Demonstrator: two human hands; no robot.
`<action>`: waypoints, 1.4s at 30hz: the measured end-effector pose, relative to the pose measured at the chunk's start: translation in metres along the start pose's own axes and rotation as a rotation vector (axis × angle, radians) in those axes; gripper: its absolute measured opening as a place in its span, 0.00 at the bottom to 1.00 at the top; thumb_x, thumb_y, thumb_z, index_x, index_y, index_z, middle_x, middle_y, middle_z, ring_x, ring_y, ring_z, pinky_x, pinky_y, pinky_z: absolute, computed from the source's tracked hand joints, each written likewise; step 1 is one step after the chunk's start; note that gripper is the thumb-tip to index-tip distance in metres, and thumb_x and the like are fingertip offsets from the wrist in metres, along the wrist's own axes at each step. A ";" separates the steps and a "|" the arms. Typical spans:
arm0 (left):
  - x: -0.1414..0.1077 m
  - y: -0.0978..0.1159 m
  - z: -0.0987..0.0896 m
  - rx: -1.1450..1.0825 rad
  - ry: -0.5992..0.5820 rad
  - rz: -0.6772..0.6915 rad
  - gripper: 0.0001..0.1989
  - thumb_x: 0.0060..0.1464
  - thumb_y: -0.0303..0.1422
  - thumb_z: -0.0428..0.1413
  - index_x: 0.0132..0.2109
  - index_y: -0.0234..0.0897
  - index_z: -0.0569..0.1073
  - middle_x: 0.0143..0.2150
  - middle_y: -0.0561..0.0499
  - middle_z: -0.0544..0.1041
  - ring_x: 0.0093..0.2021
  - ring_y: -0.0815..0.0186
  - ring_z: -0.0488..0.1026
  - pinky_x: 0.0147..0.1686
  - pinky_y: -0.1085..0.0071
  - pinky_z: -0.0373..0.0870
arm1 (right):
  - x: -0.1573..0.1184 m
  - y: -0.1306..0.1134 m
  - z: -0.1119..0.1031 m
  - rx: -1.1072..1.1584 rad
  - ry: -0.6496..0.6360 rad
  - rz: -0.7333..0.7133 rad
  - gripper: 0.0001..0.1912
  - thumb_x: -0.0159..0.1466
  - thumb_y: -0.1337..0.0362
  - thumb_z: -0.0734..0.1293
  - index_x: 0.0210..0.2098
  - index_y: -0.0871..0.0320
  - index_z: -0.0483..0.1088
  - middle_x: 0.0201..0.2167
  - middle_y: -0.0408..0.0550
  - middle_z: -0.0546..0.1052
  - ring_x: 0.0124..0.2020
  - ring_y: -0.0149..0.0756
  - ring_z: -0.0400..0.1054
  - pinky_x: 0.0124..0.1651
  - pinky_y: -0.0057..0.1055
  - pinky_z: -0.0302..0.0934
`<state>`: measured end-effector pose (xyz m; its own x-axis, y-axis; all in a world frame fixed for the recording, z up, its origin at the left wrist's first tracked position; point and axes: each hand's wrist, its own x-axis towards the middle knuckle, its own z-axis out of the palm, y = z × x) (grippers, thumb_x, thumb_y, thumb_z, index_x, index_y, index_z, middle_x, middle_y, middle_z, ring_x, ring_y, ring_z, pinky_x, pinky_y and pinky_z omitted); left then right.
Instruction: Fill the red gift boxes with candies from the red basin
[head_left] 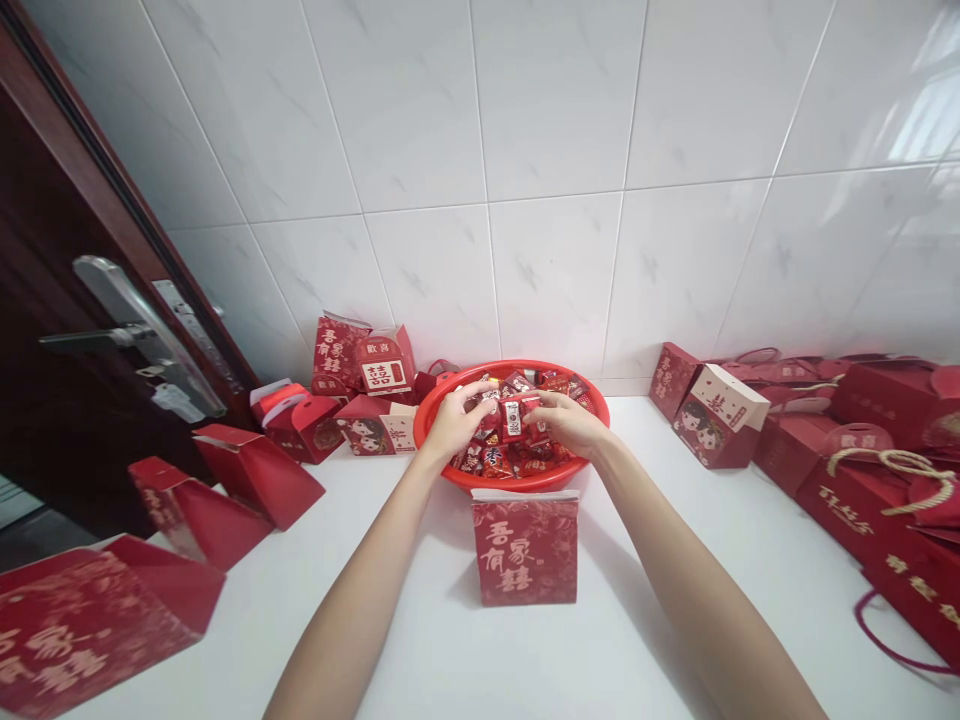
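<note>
A red plastic basin (525,482) holds many small candies in red wrappers. Over it, my right hand (576,425) pinches a red wrapped candy (513,420) with a white label bearing dark characters. My left hand (459,418) is curled among the candies at that candy's left side, thumb and index finger drawn together; what lies between them is partly hidden. In front of the basin, between my forearms, stands an upright red gift box (525,550) with pale characters, its top edges raised.
Several red boxes with open tops (97,620) stand at the left, near a dark door with a metal handle (142,335). More gift boxes (386,362) are stacked by the tiled wall. At right are boxes (720,415) and red packages with rope handles (862,500).
</note>
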<state>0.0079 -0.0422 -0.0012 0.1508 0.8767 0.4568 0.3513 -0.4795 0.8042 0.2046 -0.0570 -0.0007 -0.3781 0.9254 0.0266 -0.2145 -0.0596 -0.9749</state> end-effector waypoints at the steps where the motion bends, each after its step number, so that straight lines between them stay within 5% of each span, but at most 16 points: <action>1: 0.000 0.000 0.000 0.004 0.002 -0.001 0.16 0.53 0.33 0.57 0.48 0.37 0.78 0.54 0.47 0.80 0.57 0.57 0.73 0.60 0.61 0.67 | -0.001 -0.001 0.000 0.007 0.001 0.002 0.16 0.46 0.70 0.71 0.36 0.57 0.75 0.29 0.42 0.78 0.29 0.31 0.69 0.29 0.25 0.62; 9: 0.000 0.006 0.000 0.024 -0.097 -0.040 0.15 0.54 0.34 0.55 0.46 0.38 0.80 0.52 0.48 0.81 0.58 0.56 0.73 0.61 0.60 0.66 | -0.005 -0.007 0.004 -0.014 0.001 0.016 0.17 0.46 0.71 0.70 0.38 0.57 0.75 0.28 0.41 0.77 0.29 0.30 0.68 0.28 0.24 0.60; 16: 0.004 0.001 0.000 -0.004 -0.041 -0.050 0.19 0.50 0.26 0.50 0.47 0.39 0.80 0.55 0.51 0.79 0.62 0.58 0.69 0.64 0.60 0.62 | -0.005 -0.006 0.005 0.032 0.017 -0.010 0.16 0.44 0.70 0.70 0.35 0.56 0.74 0.28 0.42 0.78 0.29 0.32 0.69 0.28 0.26 0.62; 22: 0.001 -0.003 -0.002 0.158 0.077 0.024 0.19 0.46 0.23 0.51 0.43 0.39 0.81 0.49 0.49 0.81 0.53 0.59 0.75 0.56 0.62 0.70 | -0.001 -0.005 0.002 0.084 0.197 -0.065 0.09 0.44 0.68 0.71 0.27 0.56 0.71 0.22 0.39 0.73 0.25 0.30 0.65 0.25 0.27 0.61; 24: -0.001 0.001 -0.001 0.232 -0.056 0.029 0.18 0.46 0.24 0.52 0.42 0.39 0.82 0.47 0.49 0.82 0.48 0.60 0.78 0.51 0.65 0.73 | 0.002 -0.004 0.000 0.116 0.260 -0.052 0.09 0.43 0.67 0.71 0.24 0.55 0.67 0.20 0.38 0.71 0.23 0.30 0.64 0.24 0.27 0.60; 26: -0.004 0.006 0.000 0.315 -0.321 -0.012 0.18 0.44 0.26 0.54 0.42 0.39 0.82 0.45 0.49 0.83 0.45 0.58 0.79 0.49 0.66 0.74 | 0.003 -0.003 -0.001 0.156 0.307 -0.041 0.10 0.43 0.66 0.71 0.23 0.55 0.66 0.19 0.37 0.70 0.22 0.30 0.64 0.23 0.27 0.59; 28: -0.006 0.010 0.001 0.415 -0.571 -0.042 0.18 0.41 0.28 0.58 0.42 0.40 0.83 0.47 0.48 0.83 0.48 0.55 0.78 0.50 0.66 0.72 | 0.004 -0.003 -0.001 0.190 0.330 -0.038 0.10 0.43 0.67 0.71 0.23 0.55 0.66 0.20 0.38 0.71 0.23 0.31 0.64 0.24 0.28 0.60; 30: -0.007 0.013 0.002 0.491 -0.691 -0.040 0.20 0.38 0.30 0.61 0.43 0.41 0.83 0.50 0.47 0.82 0.51 0.52 0.77 0.52 0.66 0.71 | 0.005 -0.003 0.000 0.206 0.338 -0.045 0.10 0.43 0.67 0.71 0.25 0.55 0.68 0.22 0.39 0.72 0.24 0.31 0.65 0.26 0.28 0.60; 37: -0.006 0.014 0.001 0.599 -0.745 -0.134 0.24 0.39 0.30 0.61 0.49 0.42 0.81 0.53 0.47 0.80 0.53 0.51 0.76 0.51 0.67 0.70 | 0.004 -0.003 -0.001 0.208 0.319 -0.016 0.09 0.45 0.68 0.70 0.26 0.54 0.68 0.25 0.40 0.71 0.29 0.33 0.66 0.30 0.32 0.66; 42: -0.006 0.011 0.000 0.499 -0.660 -0.125 0.23 0.37 0.33 0.64 0.46 0.41 0.81 0.47 0.48 0.83 0.49 0.52 0.77 0.49 0.67 0.71 | 0.004 -0.005 -0.002 0.238 0.314 -0.012 0.09 0.46 0.69 0.71 0.25 0.54 0.66 0.25 0.40 0.70 0.31 0.34 0.65 0.33 0.34 0.68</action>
<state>0.0109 -0.0529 0.0048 0.5391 0.8396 -0.0660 0.7457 -0.4395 0.5008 0.2058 -0.0528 0.0035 -0.0882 0.9938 -0.0672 -0.4339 -0.0991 -0.8955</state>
